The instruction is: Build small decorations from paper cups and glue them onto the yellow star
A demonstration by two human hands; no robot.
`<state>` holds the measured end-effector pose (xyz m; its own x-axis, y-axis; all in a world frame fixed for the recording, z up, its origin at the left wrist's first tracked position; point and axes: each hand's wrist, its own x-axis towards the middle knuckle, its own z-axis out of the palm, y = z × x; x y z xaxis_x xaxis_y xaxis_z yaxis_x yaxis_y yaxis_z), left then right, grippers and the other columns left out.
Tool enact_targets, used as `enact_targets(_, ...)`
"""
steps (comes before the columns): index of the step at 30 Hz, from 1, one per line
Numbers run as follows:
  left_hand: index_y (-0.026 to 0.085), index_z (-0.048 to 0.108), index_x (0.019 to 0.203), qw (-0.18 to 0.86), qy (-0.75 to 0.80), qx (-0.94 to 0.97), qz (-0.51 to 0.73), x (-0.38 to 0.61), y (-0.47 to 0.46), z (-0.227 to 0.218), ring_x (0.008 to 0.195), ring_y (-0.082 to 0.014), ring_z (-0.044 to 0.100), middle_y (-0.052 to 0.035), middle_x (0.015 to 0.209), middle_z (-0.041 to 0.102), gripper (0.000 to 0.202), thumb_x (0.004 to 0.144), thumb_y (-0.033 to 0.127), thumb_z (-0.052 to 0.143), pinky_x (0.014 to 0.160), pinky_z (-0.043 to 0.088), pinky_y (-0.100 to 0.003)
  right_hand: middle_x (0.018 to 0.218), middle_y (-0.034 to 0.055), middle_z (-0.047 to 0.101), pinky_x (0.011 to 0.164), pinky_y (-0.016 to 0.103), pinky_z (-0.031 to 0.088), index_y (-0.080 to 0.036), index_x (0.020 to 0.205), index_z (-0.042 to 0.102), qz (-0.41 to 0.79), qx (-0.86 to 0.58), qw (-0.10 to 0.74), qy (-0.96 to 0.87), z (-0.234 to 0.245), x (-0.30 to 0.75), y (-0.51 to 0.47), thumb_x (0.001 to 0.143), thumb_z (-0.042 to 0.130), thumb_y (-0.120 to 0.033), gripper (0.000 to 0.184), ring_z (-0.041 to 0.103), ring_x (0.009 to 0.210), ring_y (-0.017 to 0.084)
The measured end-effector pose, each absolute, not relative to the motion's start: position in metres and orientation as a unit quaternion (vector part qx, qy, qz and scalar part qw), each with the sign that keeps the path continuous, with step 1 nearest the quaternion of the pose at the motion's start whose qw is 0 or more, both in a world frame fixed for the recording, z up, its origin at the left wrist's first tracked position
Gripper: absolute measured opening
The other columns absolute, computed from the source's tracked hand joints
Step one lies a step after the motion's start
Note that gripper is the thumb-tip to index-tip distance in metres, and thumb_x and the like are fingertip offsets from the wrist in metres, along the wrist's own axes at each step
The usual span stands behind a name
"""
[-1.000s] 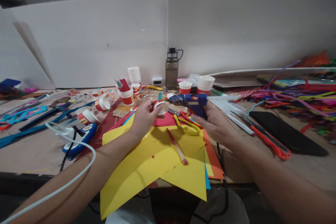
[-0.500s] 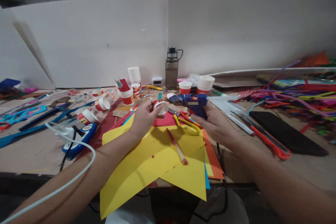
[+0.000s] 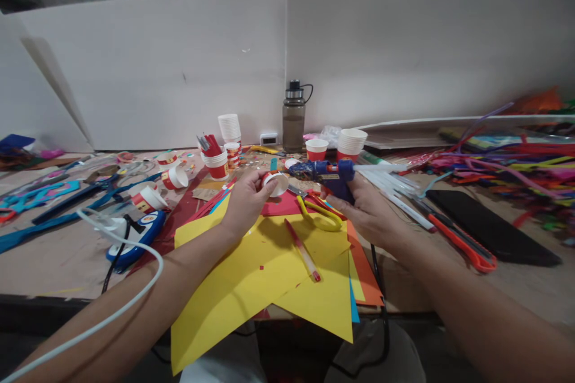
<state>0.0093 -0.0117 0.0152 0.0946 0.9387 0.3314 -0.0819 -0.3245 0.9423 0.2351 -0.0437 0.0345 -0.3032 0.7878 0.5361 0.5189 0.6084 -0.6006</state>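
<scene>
Between the thumb and fingers of my left hand (image 3: 246, 198) is a small red and white paper cup (image 3: 279, 184), tipped on its side with its white end toward me. My right hand (image 3: 366, 206) is wrapped around the handle of a blue glue gun (image 3: 326, 172). The gun's nozzle points left and sits close to the cup; whether it touches I cannot tell. Below both hands lie yellow paper sheets (image 3: 224, 299), with a red pen (image 3: 303, 250) and yellow-handled scissors (image 3: 321, 215) on top of the paper pile.
A water bottle (image 3: 293, 122) stands at the back by the white panel. Stacked paper cups (image 3: 351, 143) are behind the gun. On the left sits a blue and white power strip (image 3: 135, 239) with a white cable (image 3: 148, 287). A box cutter (image 3: 462, 242) and black phone-like slab (image 3: 494, 227) lie right.
</scene>
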Motion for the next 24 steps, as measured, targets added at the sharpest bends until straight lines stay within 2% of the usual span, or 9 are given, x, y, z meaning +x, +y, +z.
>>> enact_targets(19, 0.015, 0.063, 0.093, 0.441, 0.367, 0.588, 0.571, 0.0082, -0.0116, 0.0151, 0.071, -0.0118, 0.058, -0.0017, 0.085, 0.063, 0.030, 0.075, 0.038, 0.069, 0.063, 0.063, -0.031, 0.116, 0.0101, 0.064, 0.089, 0.043, 0.048, -0.021, 0.128, 0.050, 0.148, -0.415, 0.416, -0.796, 0.0358, 0.2356, -0.0453, 0.088, 0.054, -0.034, 0.043, 0.060, 0.101, 0.027)
enact_targets(24, 0.014, 0.062, 0.096, 0.466, 0.348, 0.573, 0.577, 0.0065, -0.0094, 0.0139, 0.071, -0.0128, 0.061, -0.0029, 0.085, 0.066, 0.032, 0.075, 0.037, 0.069, 0.063, 0.062, -0.031, 0.116, 0.0102, 0.064, 0.092, 0.043, 0.047, -0.020, 0.126, 0.052, 0.164, -0.425, 0.420, -0.785, 0.0353, 0.2366, -0.0456, 0.088, 0.054, -0.033, 0.040, 0.059, 0.102, 0.026)
